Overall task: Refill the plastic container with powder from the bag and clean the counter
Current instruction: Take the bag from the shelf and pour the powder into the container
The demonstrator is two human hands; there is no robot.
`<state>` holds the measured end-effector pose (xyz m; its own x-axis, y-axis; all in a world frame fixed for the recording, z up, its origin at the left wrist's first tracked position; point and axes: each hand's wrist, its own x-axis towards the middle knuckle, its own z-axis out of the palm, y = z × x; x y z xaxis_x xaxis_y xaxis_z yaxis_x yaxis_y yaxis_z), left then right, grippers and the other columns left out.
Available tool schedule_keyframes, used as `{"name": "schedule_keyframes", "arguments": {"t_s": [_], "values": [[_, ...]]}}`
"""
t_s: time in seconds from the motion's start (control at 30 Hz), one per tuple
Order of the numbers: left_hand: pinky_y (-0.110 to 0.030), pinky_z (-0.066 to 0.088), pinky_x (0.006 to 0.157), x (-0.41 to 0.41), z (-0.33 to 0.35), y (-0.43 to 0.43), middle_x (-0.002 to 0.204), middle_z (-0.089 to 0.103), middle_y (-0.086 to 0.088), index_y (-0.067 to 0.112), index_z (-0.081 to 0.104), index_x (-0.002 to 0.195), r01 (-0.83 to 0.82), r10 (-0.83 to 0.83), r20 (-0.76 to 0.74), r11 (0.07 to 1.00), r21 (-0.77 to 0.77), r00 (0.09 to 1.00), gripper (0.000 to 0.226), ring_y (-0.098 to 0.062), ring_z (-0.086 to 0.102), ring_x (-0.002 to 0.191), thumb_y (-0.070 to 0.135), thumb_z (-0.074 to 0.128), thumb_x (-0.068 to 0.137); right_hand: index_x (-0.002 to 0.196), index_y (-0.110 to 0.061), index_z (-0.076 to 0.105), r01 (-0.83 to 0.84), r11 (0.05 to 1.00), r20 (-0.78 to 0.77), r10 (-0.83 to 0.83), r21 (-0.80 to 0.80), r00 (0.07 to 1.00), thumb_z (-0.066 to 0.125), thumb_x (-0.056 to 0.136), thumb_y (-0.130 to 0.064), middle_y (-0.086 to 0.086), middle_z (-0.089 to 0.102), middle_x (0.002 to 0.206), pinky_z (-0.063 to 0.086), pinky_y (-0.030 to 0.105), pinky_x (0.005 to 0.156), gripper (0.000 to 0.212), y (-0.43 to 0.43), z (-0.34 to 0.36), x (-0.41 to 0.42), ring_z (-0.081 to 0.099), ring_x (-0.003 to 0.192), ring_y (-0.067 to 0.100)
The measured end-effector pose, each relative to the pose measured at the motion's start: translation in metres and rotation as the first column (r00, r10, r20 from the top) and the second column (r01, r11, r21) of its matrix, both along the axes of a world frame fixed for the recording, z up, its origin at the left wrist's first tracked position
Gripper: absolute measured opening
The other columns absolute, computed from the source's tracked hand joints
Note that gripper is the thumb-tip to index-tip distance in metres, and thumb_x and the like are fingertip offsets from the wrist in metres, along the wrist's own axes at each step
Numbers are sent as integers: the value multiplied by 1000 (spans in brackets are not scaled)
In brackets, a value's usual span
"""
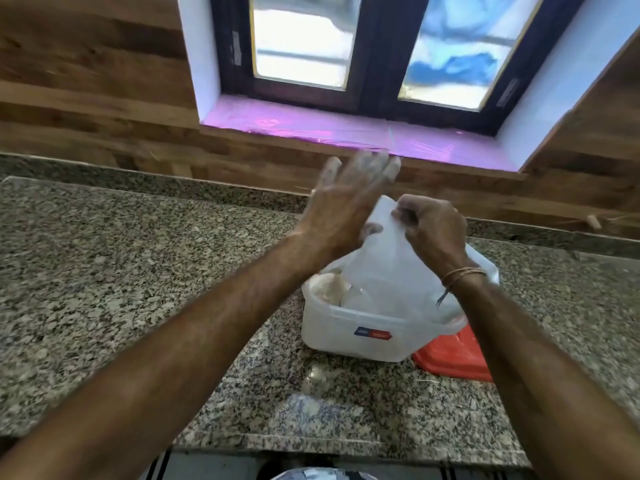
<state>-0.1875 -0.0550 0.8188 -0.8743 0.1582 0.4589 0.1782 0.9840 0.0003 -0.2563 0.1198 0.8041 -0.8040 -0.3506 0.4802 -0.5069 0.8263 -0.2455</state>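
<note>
Speckled granite surface (104, 271) under a dark-framed window (374, 57), pink-lined sill (311, 128) behind. Translucent plastic container (353, 332) toward the right half of the surface, nearer the front edge than the back, blue-and-red label on its near wall. Pale powder (327, 287) heaped inside at the left end. Red lid (457, 355) flat on the surface, touching the container's right front corner and partly tucked beneath it. Cloudy white bag (391, 258) upended over the container, lower part sunk inside the rim, upper end raised. Right hand (433, 230) closed on the bag's top edge, fingers (403, 213) pinched together on the plastic. Thin thread bracelet (460, 274) around the right wrist. Left hand (341, 209) raised beside the bag on its left, fingers (374, 164) straight, slightly apart and dusted white, blurred; palm against or just beside the plastic, contact impossible to tell. Faint pale smear (311, 407) of powder on the surface just in front of the container. Wood-grain panelling (86, 81) along the back wall to both sides of the window
</note>
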Motion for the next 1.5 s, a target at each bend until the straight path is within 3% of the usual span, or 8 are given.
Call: {"name": "schedule_keyframes", "arguments": {"t_s": [0.07, 0.27, 0.43, 0.53, 1.0, 1.17, 1.3, 1.5], "values": [[-51, 45, 107, -3, -2, 9, 153, 47, -7, 19, 40, 154, 73, -98, 190, 988, 136, 977, 77, -28, 45, 141, 44, 72, 89, 88, -25, 70, 13, 999, 4, -13, -31, 1000, 67, 89, -27, -1, 74, 79, 49, 34, 61, 4, 5, 0, 0, 70, 79, 28], [-44, 51, 98, -5, -8, -6, 130, 56, -1, 27, 58, 139, 37, 15, -108, 887, 461, 994, 62, -23, 59, 115, 42, 78, 82, 86, -19, 68, -41, 994, -27, 39, -101, 999, 65, 90, -23, -5, 65, 76, 41, 32, 59, 6, 19, 0, -2, 65, 76, 24], [-35, 56, 99, 1, -20, -36, 137, 60, -4, 18, 52, 142, -59, -218, 114, 241, 969, 969, 77, -24, 64, 119, 29, 90, 75, 84, -20, 66, -186, 972, -54, 180, -143, 982, 63, 87, -16, -8, 67, 83, 50, 38, 62, 6, 23, 6, -7, 63, 76, 18], [-45, 61, 94, 10, -40, -32, 117, 77, -5, 9, 66, 126, -180, -418, 234, 166, 970, 878, 50, -21, 74, 107, 18, 86, 81, 84, -19, 68, -188, 970, -73, 179, -153, 981, 62, 89, -20, -8, 65, 81, 51, 38, 62, 7, 25, 14, -22, 60, 74, 14], [-45, 63, 78, 27, -65, -4, 96, 77, 12, 30, 71, 107, -295, 146, 257, 418, 859, 955, 32, -11, 75, 88, 49, 71, 82, 85, -22, 72, -317, 948, -227, 302, -31, 926, 61, 94, -25, -3, 70, 81, 38, 26, 56, 15, 19, 26, -60, 64, 70, 23], [-49, 62, 82, 27, -49, 0, 111, 77, -14, 6, 66, 120, -87, -18, 85, -168, 982, 996, 40, -33, 75, 100, 19, 81, 85, 86, -20, 70, -450, 887, -290, 461, 107, 839, 56, 95, -23, 0, 66, 78, 44, 30, 57, 17, 8, 23, -56, 60, 61, 26], [-37, 62, 74, 19, -29, 8, 89, 78, -8, 4, 72, 98, 17, 103, 4, -202, 979, 995, 14, -21, 74, 79, -2, 76, 85, 87, -19, 69, -450, 892, -280, 443, 42, 852, 61, 97, -28, 0, 67, 79, 44, 31, 58, 15, 9, 32, -57, 63, 66, 27], [-39, 60, 79, 21, -29, 9, 85, 71, -7, 11, 69, 89, 90, 223, -8, -362, 928, 975, 16, -20, 70, 78, 1, 78, 81, 115, -28, 71, -162, 984, 334, 129, 72, 934, 76, 70, -73, -3, 70, 108, 48, 37, 83, 63, 61, 42, -91, 66, 103, 23]]}}
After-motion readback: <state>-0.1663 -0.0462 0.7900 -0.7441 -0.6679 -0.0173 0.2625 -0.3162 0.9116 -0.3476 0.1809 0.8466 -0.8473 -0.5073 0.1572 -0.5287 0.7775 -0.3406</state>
